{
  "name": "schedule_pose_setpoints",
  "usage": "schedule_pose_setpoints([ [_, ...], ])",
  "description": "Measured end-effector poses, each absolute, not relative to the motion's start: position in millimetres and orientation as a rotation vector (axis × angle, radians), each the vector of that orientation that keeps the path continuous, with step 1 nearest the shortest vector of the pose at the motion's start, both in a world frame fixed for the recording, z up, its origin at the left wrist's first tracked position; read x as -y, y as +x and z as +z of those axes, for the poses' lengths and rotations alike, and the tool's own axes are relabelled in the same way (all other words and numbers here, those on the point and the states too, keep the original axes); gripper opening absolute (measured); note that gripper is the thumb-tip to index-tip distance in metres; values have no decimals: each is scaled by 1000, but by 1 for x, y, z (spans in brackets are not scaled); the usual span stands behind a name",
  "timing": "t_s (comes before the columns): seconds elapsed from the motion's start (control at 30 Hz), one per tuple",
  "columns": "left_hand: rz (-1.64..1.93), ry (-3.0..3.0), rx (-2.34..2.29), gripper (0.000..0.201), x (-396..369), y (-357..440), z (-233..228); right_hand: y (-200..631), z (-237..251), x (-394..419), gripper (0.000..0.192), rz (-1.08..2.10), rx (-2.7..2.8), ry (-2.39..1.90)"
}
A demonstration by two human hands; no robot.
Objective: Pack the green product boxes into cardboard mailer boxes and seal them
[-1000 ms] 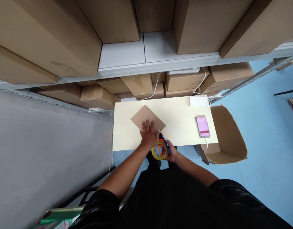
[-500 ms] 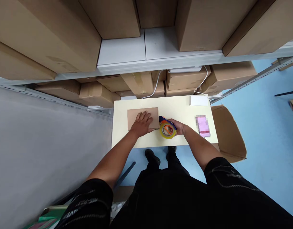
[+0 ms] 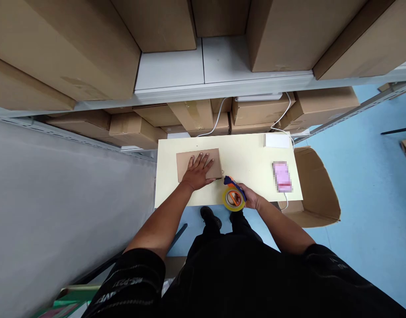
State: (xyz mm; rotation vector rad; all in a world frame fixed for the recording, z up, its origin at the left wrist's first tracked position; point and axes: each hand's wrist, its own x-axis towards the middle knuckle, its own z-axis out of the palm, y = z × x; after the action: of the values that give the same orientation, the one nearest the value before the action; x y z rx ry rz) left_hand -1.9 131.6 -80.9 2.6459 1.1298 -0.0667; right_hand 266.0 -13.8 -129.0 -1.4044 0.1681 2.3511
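Observation:
A small flat cardboard box (image 3: 185, 160) lies on the pale yellow table (image 3: 249, 159), its long side parallel to the table's edge. My left hand (image 3: 199, 172) presses flat on top of the box with fingers spread. My right hand (image 3: 251, 198) grips a tape dispenser (image 3: 234, 196) with a yellow roll and blue-orange frame, held near the table's front edge, just right of and below the box's right corner.
A pink phone (image 3: 281, 176) with a white cable lies at the table's right; a white adapter (image 3: 276, 140) sits at the back right corner. An open cardboard carton (image 3: 317, 185) stands on the blue floor to the right. Shelves stacked with cartons (image 3: 57, 48) rise behind.
The box was turned from diagonal to square with the table. My right hand moved the tape dispenser up to the box's right end, then drew it back toward the front edge.

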Motion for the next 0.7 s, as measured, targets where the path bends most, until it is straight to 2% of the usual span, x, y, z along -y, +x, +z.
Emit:
schedule_pose_setpoints([
  [0.23, -78, 2624, -1178, 90, -127, 3, -81, 227, -133, 69, 57, 2377, -272, -1321],
  [0.43, -115, 2622, -1199, 90, -124, 6, -79, 206, -131, 42, 55, 2409, -235, -1306],
  [0.5, -117, 2619, -1209, 90, -123, 7, -79, 202, -127, 20, 51, 2428, -86, -1391],
  [0.6, -104, 2620, -1223, 90, -121, 9, -79, 182, -120, -11, 36, 2359, 444, -1700],
  [0.7, -87, 2621, -1216, 90, -121, 9, -78, 151, -119, -32, 36, 2225, 727, -1857],
])
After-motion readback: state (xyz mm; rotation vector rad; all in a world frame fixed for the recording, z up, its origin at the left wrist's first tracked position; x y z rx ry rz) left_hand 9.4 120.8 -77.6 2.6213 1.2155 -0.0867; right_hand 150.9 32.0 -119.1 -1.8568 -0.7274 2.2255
